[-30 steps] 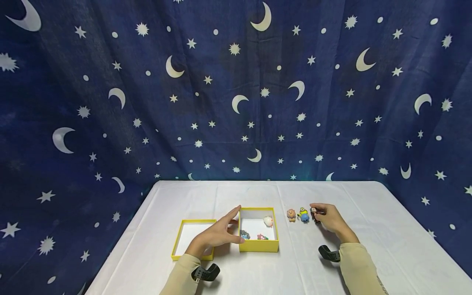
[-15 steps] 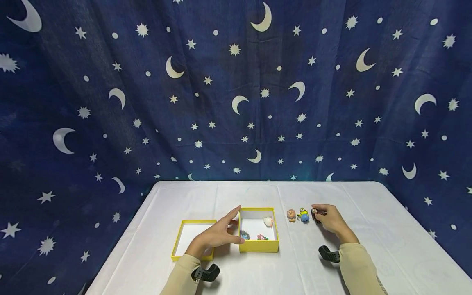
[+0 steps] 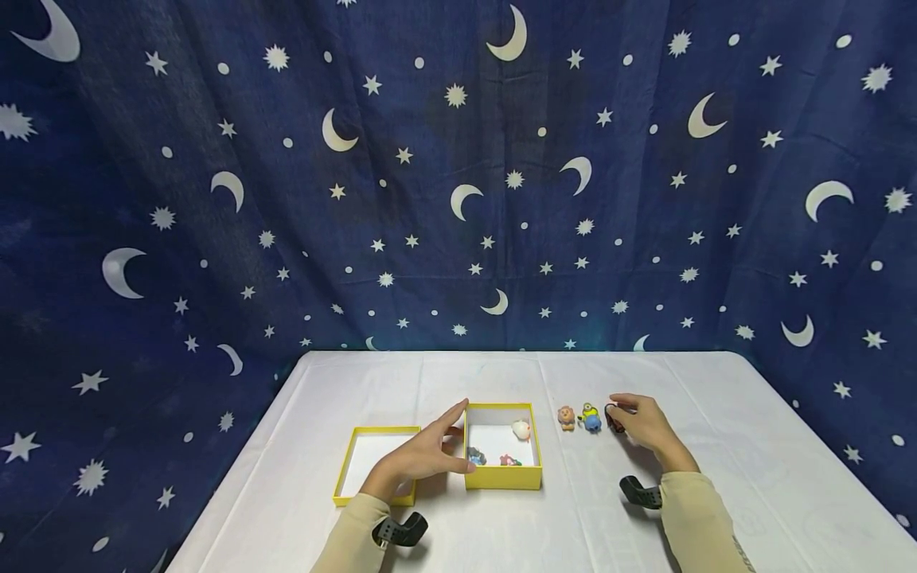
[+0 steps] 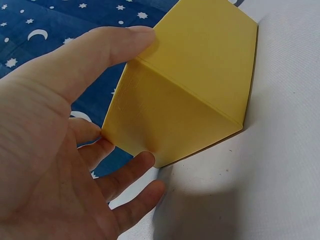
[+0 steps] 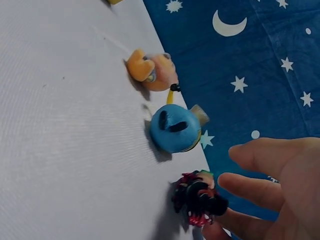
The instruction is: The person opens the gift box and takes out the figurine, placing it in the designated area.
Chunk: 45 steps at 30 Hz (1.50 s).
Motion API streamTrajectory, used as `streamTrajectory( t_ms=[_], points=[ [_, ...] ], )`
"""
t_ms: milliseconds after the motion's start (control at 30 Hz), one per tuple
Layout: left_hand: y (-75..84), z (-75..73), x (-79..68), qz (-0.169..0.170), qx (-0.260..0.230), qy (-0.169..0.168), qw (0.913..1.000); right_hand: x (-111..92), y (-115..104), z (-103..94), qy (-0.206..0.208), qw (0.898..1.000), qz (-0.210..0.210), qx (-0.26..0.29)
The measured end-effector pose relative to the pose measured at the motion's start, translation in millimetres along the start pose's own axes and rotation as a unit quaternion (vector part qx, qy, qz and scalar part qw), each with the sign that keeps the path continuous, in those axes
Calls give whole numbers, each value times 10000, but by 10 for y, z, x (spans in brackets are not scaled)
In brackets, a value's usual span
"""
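My left hand (image 3: 423, 454) holds the yellow box (image 3: 503, 477) by its left side, thumb at the near corner and fingers along the left wall. Inside the box lie a white round figurine (image 3: 520, 430), a grey-blue one (image 3: 476, 456) and a pinkish-red one (image 3: 510, 460). On the right my right hand (image 3: 648, 426) hovers with spread, relaxed fingers beside a small black-and-red figurine (image 5: 197, 197), partly hidden by the fingers in the head view. To its left stand a yellow-and-blue minion figurine (image 3: 590, 419) and a tan animal figurine (image 3: 566, 418).
A shallow yellow-rimmed lid (image 3: 361, 452) with a white inside lies on the white tablecloth (image 3: 559, 525), left of the box and partly beneath the left forearm. A dark blue curtain (image 3: 430, 175) with moons and stars hangs behind the table.
My right hand has shifted slightly to the right, and the black-and-red figurine now shows less of its face. The left hand and the box have stayed still.
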<state>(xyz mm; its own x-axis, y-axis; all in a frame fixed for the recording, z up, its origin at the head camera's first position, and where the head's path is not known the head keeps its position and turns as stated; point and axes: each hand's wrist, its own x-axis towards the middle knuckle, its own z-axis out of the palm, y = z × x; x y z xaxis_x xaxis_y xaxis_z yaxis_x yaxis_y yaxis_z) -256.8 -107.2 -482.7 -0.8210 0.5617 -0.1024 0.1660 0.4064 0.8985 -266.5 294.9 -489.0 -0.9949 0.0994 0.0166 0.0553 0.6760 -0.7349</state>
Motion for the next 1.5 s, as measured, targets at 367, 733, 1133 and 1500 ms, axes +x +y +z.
streamTrajectory(
  t_ms=[367, 733, 1133, 1500],
  points=[
    [-17, 6, 13, 98, 128, 4, 9999, -41, -141, -86, 90, 10000, -33, -3],
    [2, 8, -9, 3, 141, 47, 9999, -130, -433, -81, 270, 9987, -421, 15],
    [-16, 12, 10, -15, 33, 40, 10000, -213, -731, 172, -135, 9950, -876, 470],
    [-25, 10, 14, -57, 60, 41, 10000, -214, -858, 248, -445, 9853, -1293, 1019]
  ],
)
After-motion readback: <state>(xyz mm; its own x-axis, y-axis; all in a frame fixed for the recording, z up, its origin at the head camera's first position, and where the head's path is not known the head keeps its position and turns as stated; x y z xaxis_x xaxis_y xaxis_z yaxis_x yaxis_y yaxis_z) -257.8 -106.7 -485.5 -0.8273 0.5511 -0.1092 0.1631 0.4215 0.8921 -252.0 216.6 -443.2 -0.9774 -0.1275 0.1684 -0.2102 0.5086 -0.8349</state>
